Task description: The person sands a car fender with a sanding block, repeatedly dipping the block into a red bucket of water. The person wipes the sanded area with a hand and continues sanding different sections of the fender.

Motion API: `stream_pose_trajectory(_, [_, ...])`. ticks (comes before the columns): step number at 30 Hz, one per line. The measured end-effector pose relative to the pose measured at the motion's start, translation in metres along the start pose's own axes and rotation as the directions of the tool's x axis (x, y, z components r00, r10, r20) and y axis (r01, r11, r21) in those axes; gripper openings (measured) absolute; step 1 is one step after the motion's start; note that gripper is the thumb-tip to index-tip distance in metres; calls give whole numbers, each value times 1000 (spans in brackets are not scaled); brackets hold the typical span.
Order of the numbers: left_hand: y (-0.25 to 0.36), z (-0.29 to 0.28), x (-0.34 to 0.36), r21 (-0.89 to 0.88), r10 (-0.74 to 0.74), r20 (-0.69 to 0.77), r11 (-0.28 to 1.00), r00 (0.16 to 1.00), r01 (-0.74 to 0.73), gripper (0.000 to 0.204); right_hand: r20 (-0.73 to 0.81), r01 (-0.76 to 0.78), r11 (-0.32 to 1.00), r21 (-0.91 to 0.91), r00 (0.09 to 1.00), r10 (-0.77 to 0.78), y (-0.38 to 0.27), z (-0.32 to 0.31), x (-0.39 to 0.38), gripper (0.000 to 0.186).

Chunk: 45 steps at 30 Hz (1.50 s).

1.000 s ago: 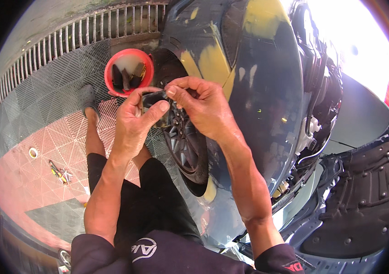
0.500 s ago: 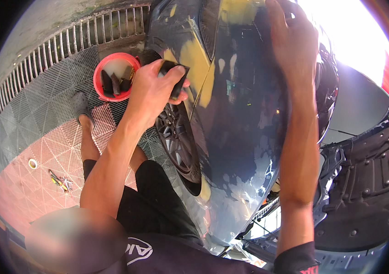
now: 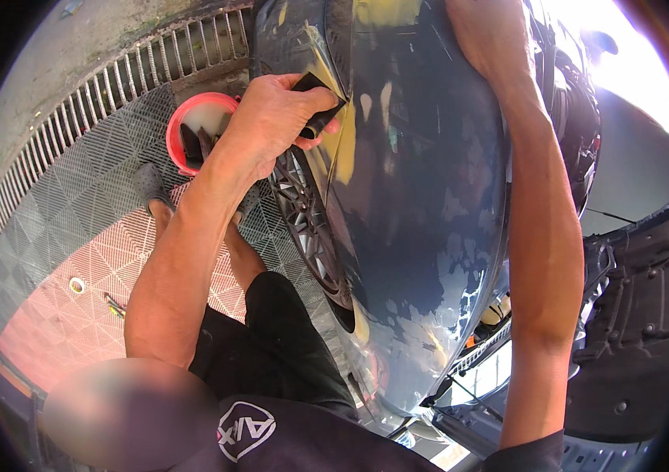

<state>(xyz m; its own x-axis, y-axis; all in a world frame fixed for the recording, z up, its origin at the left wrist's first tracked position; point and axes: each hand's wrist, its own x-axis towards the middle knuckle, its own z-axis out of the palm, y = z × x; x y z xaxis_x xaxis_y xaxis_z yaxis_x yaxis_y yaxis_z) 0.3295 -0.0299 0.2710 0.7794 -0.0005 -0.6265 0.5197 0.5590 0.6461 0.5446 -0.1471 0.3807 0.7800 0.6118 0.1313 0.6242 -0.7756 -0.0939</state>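
My left hand (image 3: 283, 114) is closed round a black folded sheet of sandpaper (image 3: 320, 101), which curls at its lower end. The sheet lies over the yellow filler patch (image 3: 342, 153) beside the wheel arch, near a panel seam. Whether it presses on the surface I cannot tell. Grey primer and bare streaks cover the car fender (image 3: 421, 197). At the fender's far right edge rests my right hand (image 3: 488, 35); its fingers run out of the picture at the top.
A red bucket (image 3: 173, 134) with cloudy water and dark blocks stands beyond my left forearm. The car wheel (image 3: 311, 224) sits below the fender. A tape roll (image 3: 77, 285) and a small tool (image 3: 114, 305) lie on the tiled floor. The open engine bay (image 3: 570, 141) borders the right.
My left hand has moved up and right with the sandpaper, from beside the fender to over the filler patch. My right hand sits slightly higher in the picture. The whole view has shifted a little.
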Motion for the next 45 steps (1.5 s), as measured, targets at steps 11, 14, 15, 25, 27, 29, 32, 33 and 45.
stream_pose_trajectory(11, [12,-2,14,98,-82,22,992,996,79,19,2,-42,999,-4,999,42,-7,0,0,42])
stream_pose_trajectory(14, [24,-5,23,180,-94,30,980,995,87,20,-4,-35,999,-11,999,35,-4,-3,-1,41])
stream_pose_trajectory(15, [23,-2,22,181,-97,28,979,995,90,20,-6,-28,1000,-6,1000,28,-2,-4,-2,41])
stream_pose_trajectory(25, [34,0,15,292,-123,17,950,992,113,15,-24,40,976,215,999,-35,-4,2,-4,38])
stream_pose_trajectory(27, [34,-10,27,284,-91,-30,954,995,96,15,-47,62,977,205,997,-54,-4,10,-1,39])
stream_pose_trajectory(29, [34,6,15,282,-126,22,953,992,115,15,-59,80,980,180,996,-71,9,6,0,38])
stream_pose_trajectory(32, [35,11,11,285,-100,15,954,995,92,16,15,-35,974,224,999,32,-9,-10,-7,38])
stream_pose_trajectory(33, [36,7,11,288,-78,-7,955,997,76,16,59,-95,963,254,995,82,-18,-12,-9,38])
stream_pose_trajectory(45, [29,5,15,300,-88,-1,950,996,84,19,50,-102,946,308,995,91,-14,-4,-3,37])
